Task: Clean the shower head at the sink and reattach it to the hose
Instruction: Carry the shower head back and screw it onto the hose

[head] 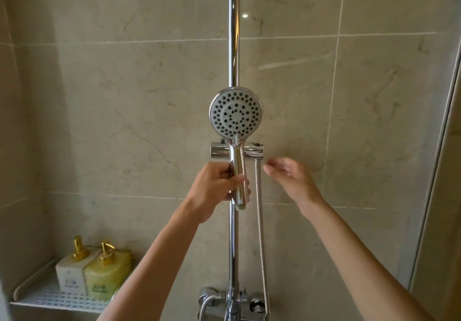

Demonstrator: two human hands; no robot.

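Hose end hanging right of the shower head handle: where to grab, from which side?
Judging by its pose, pinch the hose just below its top end, coming from the right. It hangs straight down beside the rail, and the open right hand is already there.

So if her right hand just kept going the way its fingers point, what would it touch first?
Most likely the metal hose hanging just left of the right hand's fingertips, and beyond it the shower head's handle. Depth is unclear, so the fingers could pass in front of the hose.
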